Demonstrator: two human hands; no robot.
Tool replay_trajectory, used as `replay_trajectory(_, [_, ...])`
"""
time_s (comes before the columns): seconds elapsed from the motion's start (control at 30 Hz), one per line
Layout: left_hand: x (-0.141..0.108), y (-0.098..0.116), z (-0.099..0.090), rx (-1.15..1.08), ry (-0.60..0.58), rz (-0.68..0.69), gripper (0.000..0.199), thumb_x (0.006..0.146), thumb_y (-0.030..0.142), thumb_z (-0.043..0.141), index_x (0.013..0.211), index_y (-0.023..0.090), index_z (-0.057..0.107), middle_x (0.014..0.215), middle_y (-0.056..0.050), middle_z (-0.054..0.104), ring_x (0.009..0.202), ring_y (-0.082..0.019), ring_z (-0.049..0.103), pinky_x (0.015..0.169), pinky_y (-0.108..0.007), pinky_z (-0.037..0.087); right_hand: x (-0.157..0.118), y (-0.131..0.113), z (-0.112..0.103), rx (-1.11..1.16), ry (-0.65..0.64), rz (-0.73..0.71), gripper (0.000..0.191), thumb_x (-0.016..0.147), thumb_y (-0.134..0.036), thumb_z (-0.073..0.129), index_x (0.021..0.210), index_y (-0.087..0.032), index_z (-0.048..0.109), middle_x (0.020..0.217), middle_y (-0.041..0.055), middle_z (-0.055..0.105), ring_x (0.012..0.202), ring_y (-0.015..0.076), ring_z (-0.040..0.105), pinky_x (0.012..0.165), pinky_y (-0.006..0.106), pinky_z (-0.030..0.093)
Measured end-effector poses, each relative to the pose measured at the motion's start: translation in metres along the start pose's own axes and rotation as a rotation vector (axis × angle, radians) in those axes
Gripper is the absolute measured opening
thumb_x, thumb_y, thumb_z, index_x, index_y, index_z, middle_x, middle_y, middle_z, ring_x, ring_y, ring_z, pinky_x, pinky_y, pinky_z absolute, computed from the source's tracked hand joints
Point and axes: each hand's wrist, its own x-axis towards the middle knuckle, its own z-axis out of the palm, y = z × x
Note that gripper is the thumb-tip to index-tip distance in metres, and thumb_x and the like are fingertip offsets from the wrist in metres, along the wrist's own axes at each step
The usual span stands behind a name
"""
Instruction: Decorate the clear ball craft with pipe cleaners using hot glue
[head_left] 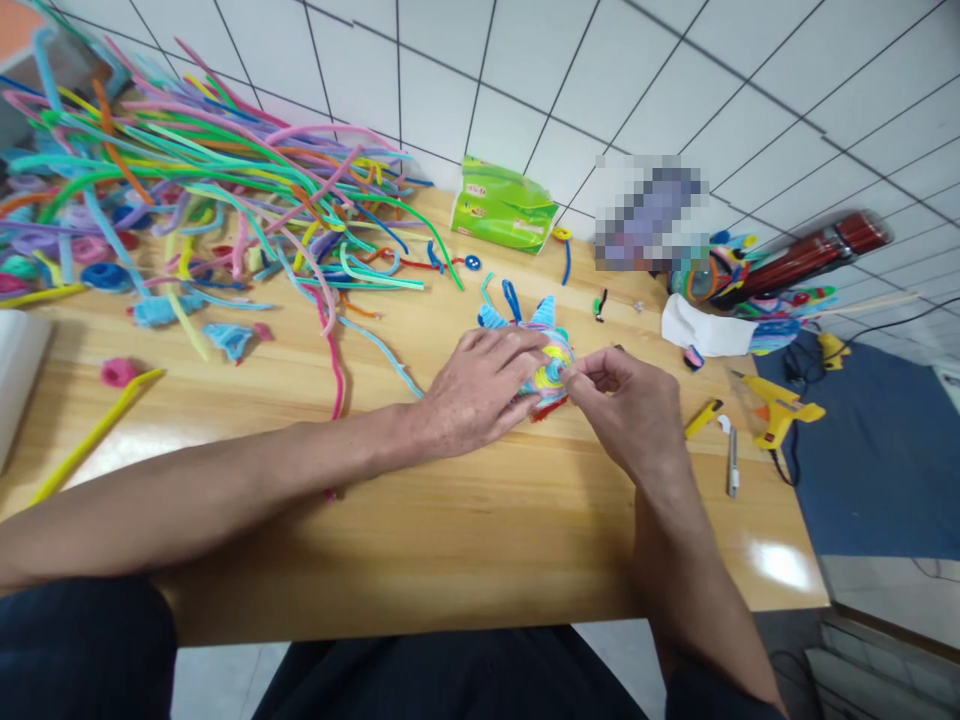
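Our left hand [487,385] clasps coiled pipe-cleaner figure [556,352] on table [420,560]. Our right hand [626,405]: fingertips pressed together at coil edge, can't tell if strand between. Probably light, soft, easily crushed; we'd hold by sides, sparing blue ears [544,312].

I count one fuzzy figure [553,366], one glue gun [778,402], one green packet [504,205], one red flask [814,253], two slim cutters [733,470]; pipe cleaners [225,165] too tangled to tally lol.
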Motion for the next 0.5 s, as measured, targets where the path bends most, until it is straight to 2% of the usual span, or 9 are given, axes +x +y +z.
replay_trajectory(0.5, [-0.0007,-0.0011,0.0025,0.064,0.015,0.04,0.035,0.111,0.036,0.058,0.139,0.016,0.066,0.156,-0.018,0.066,0.148,-0.035,0.058,0.119,-0.051,0.047,0.0001,0.0006,-0.0021,-0.018,-0.035,-0.017,0.011,0.084,-0.026,0.071,0.073,-0.024,0.072,0.065,-0.0008,0.076,0.056,0.0151,0.066,0.059,0.027,0.051])
